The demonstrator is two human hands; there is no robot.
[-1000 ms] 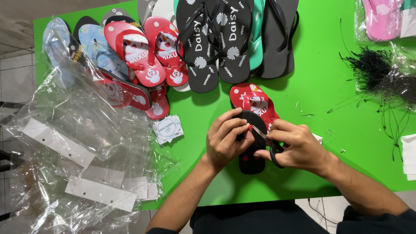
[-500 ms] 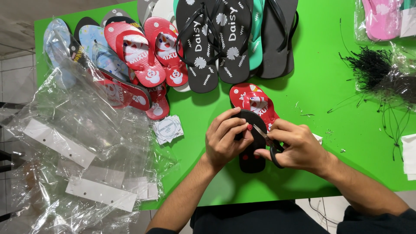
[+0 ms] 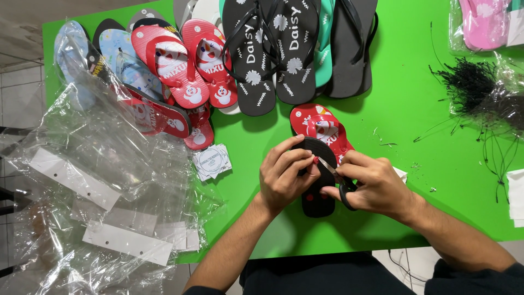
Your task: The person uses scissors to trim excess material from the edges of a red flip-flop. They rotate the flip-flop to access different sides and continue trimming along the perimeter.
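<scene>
L hand [image 3: 286,177] grips red sandal pair [image 3: 322,143]; R hand [image 3: 371,183] w/ scissors [image 3: 338,183].

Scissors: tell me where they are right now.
In the head view, the scissors sit in the right hand, low centre on the green table, blades at the red flip-flop beside the left hand.

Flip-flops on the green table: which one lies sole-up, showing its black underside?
The small flip-flop under the left hand and right hand, overlapping a red snowman-print flip-flop. All the others show their printed or strapped top sides.

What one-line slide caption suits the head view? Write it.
Left hand steadies paired red flip-flops on a green table while right hand applies small scissors.
</scene>
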